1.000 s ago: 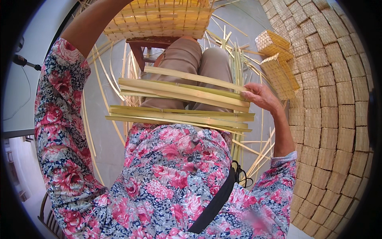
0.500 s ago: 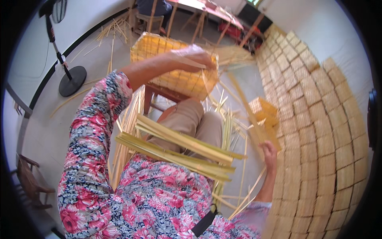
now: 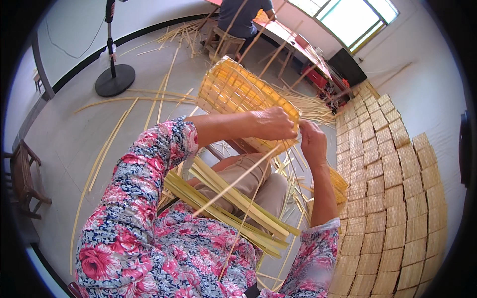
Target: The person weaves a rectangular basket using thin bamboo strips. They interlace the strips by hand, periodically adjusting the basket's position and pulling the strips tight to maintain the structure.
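Note:
A yellow woven bamboo basket (image 3: 233, 84) rests tilted on a dark wooden support in front of my knees. At its right-hand edge my left hand (image 3: 273, 123) is closed; what its curled fingers grip is hidden. My right hand (image 3: 314, 141) pinches at the same corner, close beside the left one. A long thin bamboo strip (image 3: 395, 72) sticks out to the upper right, in line with that pinch. Below the hands another pale strip (image 3: 233, 185) slants toward my lap. Bundled greenish bamboo strips (image 3: 238, 203) lie across my thighs.
Stacked woven baskets (image 3: 387, 213) line the right wall. A black fan stand (image 3: 115, 80) stands at the left, near loose strips (image 3: 107, 149) on the floor. A person (image 3: 238, 17) sits by a long table (image 3: 283, 32) behind. A wooden chair (image 3: 25, 179) is far left.
My right hand has come up and left from beside the stacked baskets to the basket's edge. My left hand has lowered to the same corner. The view has shifted, showing a window.

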Tool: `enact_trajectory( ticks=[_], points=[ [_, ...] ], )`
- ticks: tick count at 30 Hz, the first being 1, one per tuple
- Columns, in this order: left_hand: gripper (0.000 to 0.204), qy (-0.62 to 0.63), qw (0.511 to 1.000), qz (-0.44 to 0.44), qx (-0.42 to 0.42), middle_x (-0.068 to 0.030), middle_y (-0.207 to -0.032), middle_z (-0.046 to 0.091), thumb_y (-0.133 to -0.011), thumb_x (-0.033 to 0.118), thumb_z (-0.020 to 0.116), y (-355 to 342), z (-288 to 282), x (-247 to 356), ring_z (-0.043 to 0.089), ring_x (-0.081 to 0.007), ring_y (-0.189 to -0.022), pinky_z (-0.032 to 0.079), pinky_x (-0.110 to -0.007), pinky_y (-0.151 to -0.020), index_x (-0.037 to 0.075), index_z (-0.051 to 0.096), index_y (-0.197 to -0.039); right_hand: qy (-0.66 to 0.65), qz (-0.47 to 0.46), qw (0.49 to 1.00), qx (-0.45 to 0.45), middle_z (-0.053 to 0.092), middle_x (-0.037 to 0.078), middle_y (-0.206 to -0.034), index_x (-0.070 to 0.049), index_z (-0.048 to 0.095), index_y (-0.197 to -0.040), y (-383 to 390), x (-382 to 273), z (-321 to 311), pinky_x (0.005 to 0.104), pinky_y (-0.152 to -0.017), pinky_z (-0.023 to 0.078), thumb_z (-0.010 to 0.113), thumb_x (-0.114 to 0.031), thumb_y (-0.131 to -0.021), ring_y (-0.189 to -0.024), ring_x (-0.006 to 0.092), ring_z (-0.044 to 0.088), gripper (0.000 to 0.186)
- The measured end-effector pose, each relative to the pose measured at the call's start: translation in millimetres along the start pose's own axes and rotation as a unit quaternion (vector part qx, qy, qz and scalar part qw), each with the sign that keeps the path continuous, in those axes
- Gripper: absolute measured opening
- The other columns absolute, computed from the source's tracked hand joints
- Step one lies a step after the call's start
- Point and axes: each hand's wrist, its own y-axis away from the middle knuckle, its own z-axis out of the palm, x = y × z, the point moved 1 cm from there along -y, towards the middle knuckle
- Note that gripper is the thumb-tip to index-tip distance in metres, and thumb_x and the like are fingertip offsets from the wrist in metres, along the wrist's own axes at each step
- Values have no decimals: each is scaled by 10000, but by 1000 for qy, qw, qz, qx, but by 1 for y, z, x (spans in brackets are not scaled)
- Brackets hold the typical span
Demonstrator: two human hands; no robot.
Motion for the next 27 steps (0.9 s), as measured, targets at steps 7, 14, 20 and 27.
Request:
enact_trajectory(
  ticks=[7, 14, 20, 27],
  points=[
    [224, 15, 998, -19, 61, -57, -929, 662, -861, 231, 592, 10, -8, -11, 692, -256, -870, 550, -382, -632, 182, 611, -1079, -6, 29, 994, -102, 661, 158, -952, -93, 633, -1050, -1, 24, 36, 460, -726, 495, 519, -56, -896, -876, 389, 629, 195],
    [613, 67, 777, -218, 586, -106, -1136, 645, -722, 343, 822, 18, -71, -99, 624, -298, -1030, 497, -381, -892, 119, 602, -1248, -62, 33, 997, 33, 673, 166, -949, -30, 630, -1130, 17, 23, 19, 398, -775, 518, 517, 22, -884, -869, 343, 655, 276],
    [499, 5, 706, -253, 661, -148, -1212, 595, -846, 190, 729, 104, -81, -112, 569, -233, -1141, 450, -394, -975, 19, 536, -1273, -226, 219, 924, 216, 668, 51, -882, -24, 639, -1085, 58, 46, 53, 296, -710, 494, 614, -52, -907, -767, 145, 614, 182],
    [722, -22, 921, -304, 243, -116, -1354, 466, -721, 25, 714, 107, 24, -50, 537, -289, -1069, 458, -393, -937, 186, 488, -1388, -475, 298, 802, 206, 664, -1, -873, -80, 655, -954, 64, 72, 86, 218, -706, 498, 654, -151, -941, -779, 73, 605, 72]
  ],
)
